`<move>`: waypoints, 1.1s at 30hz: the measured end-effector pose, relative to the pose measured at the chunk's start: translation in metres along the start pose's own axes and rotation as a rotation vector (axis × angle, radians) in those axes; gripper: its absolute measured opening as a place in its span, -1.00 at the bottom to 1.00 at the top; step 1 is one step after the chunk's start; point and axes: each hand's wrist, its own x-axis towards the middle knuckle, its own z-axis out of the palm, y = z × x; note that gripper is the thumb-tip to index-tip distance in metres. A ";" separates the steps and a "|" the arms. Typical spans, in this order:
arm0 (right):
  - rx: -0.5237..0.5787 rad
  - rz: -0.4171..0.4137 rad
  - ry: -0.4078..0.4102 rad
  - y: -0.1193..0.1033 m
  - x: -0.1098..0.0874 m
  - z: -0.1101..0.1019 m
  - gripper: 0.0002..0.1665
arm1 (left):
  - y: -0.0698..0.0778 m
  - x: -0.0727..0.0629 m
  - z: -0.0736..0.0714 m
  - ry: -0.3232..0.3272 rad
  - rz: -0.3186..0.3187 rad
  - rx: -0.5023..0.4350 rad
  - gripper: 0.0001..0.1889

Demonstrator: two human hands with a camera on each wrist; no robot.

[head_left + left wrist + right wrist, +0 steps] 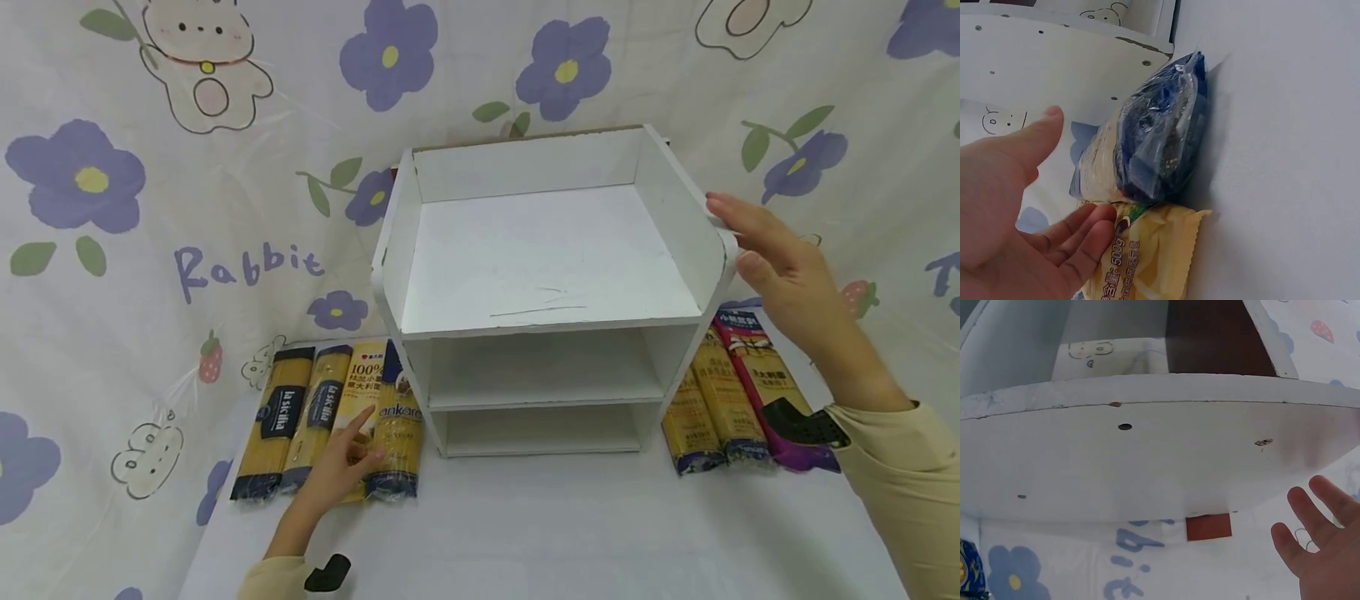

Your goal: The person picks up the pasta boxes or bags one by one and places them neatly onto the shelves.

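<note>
A white shelf unit [555, 258] with a tray top and two lower compartments stands in the middle. At its left lie several pasta packs, among them the Ankara pack [399, 446] beside the shelf and a yellow pack [363, 373] next to it. My left hand [339, 468] hovers over these two, fingers loosely bent and thumb apart, gripping neither. In the left wrist view, its fingertips are close to the yellow pack [1157, 256]; contact is unclear. My right hand [791, 279], fingers spread, is beside the upper right side panel, holding nothing.
Two La Sicilia pasta packs [283, 408] lie farther left. On the right are two yellow pasta packs [729, 396] and a pink-purple one [768, 375]. A patterned curtain [465, 75] hangs behind the white tabletop [540, 525].
</note>
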 end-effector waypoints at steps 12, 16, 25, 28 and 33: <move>0.003 0.074 0.016 -0.004 -0.002 0.006 -0.43 | 0.009 0.004 0.015 -0.032 -0.110 0.122 -0.10; 0.020 0.061 0.026 -0.002 -0.002 0.007 -0.44 | 0.015 0.008 0.019 -0.023 -0.118 0.164 -0.06; 0.007 0.063 0.042 0.001 -0.003 0.008 -0.44 | 0.027 0.016 0.023 -0.025 -0.142 0.228 -0.03; 0.002 0.063 0.043 0.001 -0.003 0.008 -0.44 | 0.029 0.018 0.024 -0.039 -0.172 0.199 0.00; 0.002 0.058 0.046 0.001 -0.004 0.009 -0.44 | 0.030 0.022 0.025 -0.040 -0.197 0.142 0.02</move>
